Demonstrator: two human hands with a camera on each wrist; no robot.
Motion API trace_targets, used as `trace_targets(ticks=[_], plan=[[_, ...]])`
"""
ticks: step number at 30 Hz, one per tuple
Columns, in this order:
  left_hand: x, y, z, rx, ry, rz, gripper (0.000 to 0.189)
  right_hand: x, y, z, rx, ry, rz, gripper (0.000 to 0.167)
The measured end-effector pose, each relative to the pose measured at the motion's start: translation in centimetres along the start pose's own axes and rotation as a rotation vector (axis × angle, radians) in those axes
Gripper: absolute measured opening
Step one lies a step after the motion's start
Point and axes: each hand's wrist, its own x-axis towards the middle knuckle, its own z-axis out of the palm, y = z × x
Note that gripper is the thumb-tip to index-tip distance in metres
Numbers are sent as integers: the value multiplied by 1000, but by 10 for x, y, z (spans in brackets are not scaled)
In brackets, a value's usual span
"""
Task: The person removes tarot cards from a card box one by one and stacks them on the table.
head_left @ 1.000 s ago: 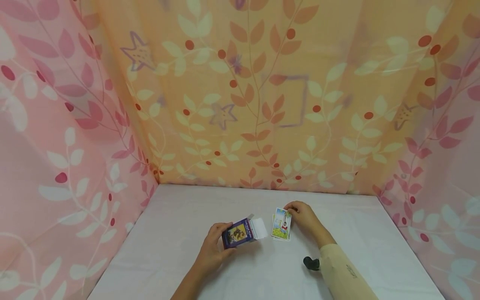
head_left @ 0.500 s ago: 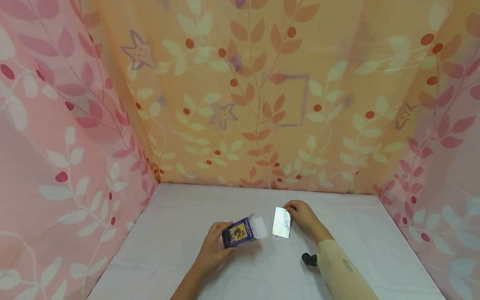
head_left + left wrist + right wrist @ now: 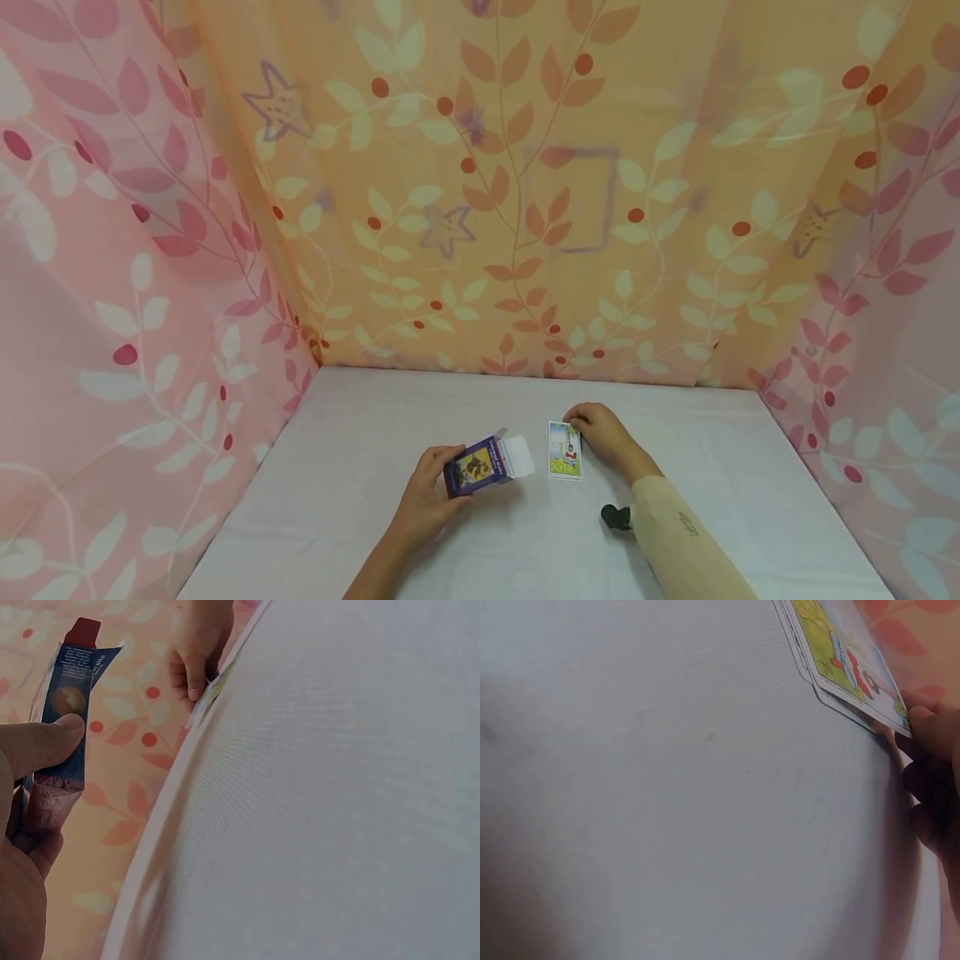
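Note:
My left hand (image 3: 423, 504) grips a small dark-blue card box (image 3: 474, 469) with a yellow picture on its front. Its white end flap (image 3: 517, 457) stands open towards the right. The thumb presses one narrow side of the box (image 3: 69, 705) in the left wrist view. To the right of the box, my right hand (image 3: 606, 433) pinches the upper right corner of a picture card (image 3: 564, 450). Thumb above and fingers below hold that card (image 3: 847, 660) in the right wrist view. It lies over other cards (image 3: 799, 656), and how many cannot be told.
A white cloth covers the table (image 3: 337, 442). Patterned curtains stand behind it (image 3: 525, 292) and along both sides. A black rounded object (image 3: 615, 517) shows beside the right sleeve (image 3: 682, 533).
The top card tilted, its face flashing with glare, and now lies flatter and more in line with the cards below. My right hand shifted slightly left. The left hand and box stayed put.

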Motion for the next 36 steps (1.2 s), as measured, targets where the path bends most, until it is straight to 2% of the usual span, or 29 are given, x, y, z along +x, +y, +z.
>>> trace_targets(ticks=[5, 13, 17, 26, 33, 36], plan=[[0, 0, -1, -8, 0, 14, 85, 1, 0, 2, -13, -2, -6, 18], [0, 0, -2, -11, -6, -10, 84, 1, 2, 4, -58, 9, -23, 18], [0, 1, -3, -6, -1, -2, 85, 1, 3, 6, -80, 13, -28, 17], [-1, 1, -3, 13, 9, 12, 89, 1, 4, 9, -122, 18, -6, 15], [-1, -1, -3, 28, 14, 40, 85, 0, 6, 8, -114, 43, -34, 13], [-1, -1, -3, 25, 13, 31, 84, -2, 6, 8, -100, 65, -51, 10]])
